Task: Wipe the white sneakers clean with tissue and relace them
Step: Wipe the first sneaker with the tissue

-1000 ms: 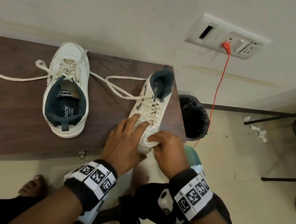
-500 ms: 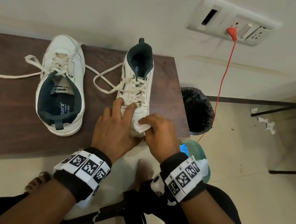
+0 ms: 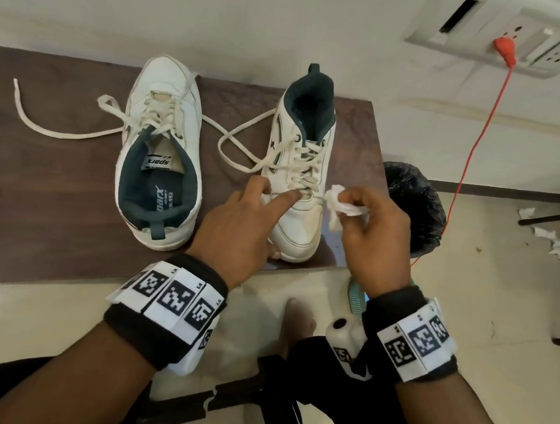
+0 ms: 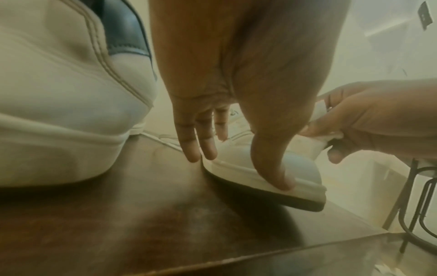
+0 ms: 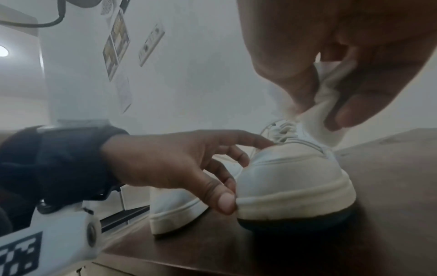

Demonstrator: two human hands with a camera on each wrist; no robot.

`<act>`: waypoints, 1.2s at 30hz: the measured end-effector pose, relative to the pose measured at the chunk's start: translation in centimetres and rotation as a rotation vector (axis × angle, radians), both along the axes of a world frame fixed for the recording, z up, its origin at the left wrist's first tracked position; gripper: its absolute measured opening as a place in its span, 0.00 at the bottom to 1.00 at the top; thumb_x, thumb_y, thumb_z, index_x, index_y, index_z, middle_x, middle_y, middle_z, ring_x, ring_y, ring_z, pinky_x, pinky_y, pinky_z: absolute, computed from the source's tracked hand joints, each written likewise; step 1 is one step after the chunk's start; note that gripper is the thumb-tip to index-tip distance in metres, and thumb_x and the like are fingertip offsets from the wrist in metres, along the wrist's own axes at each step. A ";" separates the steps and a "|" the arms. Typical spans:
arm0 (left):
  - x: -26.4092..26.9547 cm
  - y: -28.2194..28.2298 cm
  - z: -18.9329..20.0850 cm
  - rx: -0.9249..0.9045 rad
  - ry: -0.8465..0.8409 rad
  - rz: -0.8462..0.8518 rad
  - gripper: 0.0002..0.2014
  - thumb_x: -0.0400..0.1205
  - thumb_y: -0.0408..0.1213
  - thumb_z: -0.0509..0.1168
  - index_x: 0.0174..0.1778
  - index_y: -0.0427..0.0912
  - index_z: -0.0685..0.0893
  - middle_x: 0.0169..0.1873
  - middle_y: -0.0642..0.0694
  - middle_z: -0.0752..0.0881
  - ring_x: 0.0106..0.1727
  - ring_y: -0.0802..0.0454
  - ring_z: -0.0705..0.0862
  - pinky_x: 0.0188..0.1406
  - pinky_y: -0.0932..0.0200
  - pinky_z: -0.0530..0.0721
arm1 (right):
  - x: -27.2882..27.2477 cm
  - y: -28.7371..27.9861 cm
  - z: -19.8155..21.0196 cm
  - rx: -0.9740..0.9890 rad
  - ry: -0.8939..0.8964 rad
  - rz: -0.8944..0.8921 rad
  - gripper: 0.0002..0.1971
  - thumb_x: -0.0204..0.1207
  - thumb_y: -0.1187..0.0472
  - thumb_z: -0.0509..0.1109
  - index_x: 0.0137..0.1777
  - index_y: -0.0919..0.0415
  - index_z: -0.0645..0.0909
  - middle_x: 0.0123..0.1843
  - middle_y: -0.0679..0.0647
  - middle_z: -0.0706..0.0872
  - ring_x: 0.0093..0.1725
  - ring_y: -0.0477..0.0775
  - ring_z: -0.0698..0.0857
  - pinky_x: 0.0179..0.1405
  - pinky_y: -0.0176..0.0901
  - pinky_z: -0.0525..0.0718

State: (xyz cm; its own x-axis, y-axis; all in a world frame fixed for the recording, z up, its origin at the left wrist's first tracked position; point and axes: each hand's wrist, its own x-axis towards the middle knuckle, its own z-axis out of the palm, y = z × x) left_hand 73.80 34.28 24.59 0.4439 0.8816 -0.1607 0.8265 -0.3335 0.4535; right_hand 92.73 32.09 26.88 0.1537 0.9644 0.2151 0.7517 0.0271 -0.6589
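Two hands work: left hand [image 3: 238, 229] fingers spread steadying the sneaker [image 3: 301, 187], right hand [image 3: 374, 234] pinching tissue [image 3: 343, 206].

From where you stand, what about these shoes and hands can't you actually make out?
- Near shoe's left side: head view, the left hand covers it.
- Tissue's wiping face: folded inside the right hand's fingers in every view, so any dirt on it is unseen.
- Bin's contents: black liner, too dark.
- Far shoe's insole label: small, partly unreadable.
- Both wrist views: hazy, fine marks on the leather lost.
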 end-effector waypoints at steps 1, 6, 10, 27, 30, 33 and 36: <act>0.2 0.0 0.0 0.004 0.003 0.012 0.43 0.71 0.44 0.77 0.78 0.64 0.60 0.69 0.46 0.66 0.63 0.43 0.78 0.52 0.46 0.85 | -0.1 0.2 -0.1 0.024 -0.020 0.003 0.10 0.72 0.75 0.68 0.47 0.62 0.85 0.45 0.53 0.87 0.47 0.50 0.84 0.48 0.41 0.82; 1.9 0.0 0.2 0.014 -0.044 0.064 0.42 0.71 0.45 0.77 0.77 0.60 0.61 0.67 0.45 0.66 0.56 0.44 0.81 0.43 0.50 0.85 | -1.2 0.4 -0.6 -0.024 -0.121 0.103 0.11 0.70 0.73 0.68 0.48 0.63 0.88 0.50 0.54 0.85 0.48 0.48 0.83 0.47 0.35 0.80; 2.4 -0.1 -0.2 0.018 -0.096 0.093 0.43 0.70 0.40 0.77 0.76 0.59 0.58 0.67 0.44 0.66 0.52 0.46 0.82 0.41 0.49 0.88 | -1.5 -0.3 -0.1 -0.102 -0.076 0.133 0.14 0.68 0.63 0.65 0.47 0.64 0.90 0.52 0.51 0.86 0.48 0.46 0.83 0.47 0.40 0.83; 2.6 0.2 -1.2 -0.002 -0.236 0.150 0.43 0.68 0.34 0.77 0.76 0.51 0.62 0.67 0.44 0.68 0.51 0.43 0.84 0.44 0.48 0.88 | -3.8 0.4 -0.8 -0.139 -0.369 0.184 0.08 0.68 0.71 0.73 0.46 0.66 0.89 0.45 0.61 0.88 0.39 0.62 0.86 0.38 0.51 0.87; 2.7 0.2 -1.0 -0.027 -0.227 0.151 0.45 0.66 0.37 0.79 0.76 0.51 0.61 0.67 0.44 0.67 0.53 0.43 0.83 0.45 0.44 0.88 | -2.4 -0.1 -0.2 -0.210 -0.437 0.209 0.09 0.71 0.67 0.70 0.47 0.62 0.90 0.44 0.58 0.88 0.40 0.59 0.85 0.38 0.50 0.85; 2.8 0.0 -0.8 -0.059 -0.216 0.164 0.48 0.64 0.40 0.82 0.76 0.51 0.61 0.68 0.44 0.66 0.56 0.43 0.83 0.49 0.44 0.87 | -1.1 0.5 0.4 -0.236 -0.356 -0.015 0.09 0.74 0.67 0.70 0.50 0.60 0.90 0.46 0.56 0.90 0.45 0.56 0.86 0.43 0.38 0.78; 2.9 0.0 -0.8 -0.053 -0.217 0.171 0.47 0.65 0.39 0.81 0.76 0.50 0.62 0.69 0.44 0.66 0.55 0.42 0.83 0.49 0.46 0.87 | -2.2 1.1 0.3 -0.219 -0.335 -0.037 0.10 0.73 0.68 0.69 0.50 0.61 0.89 0.46 0.57 0.91 0.45 0.57 0.87 0.45 0.42 0.82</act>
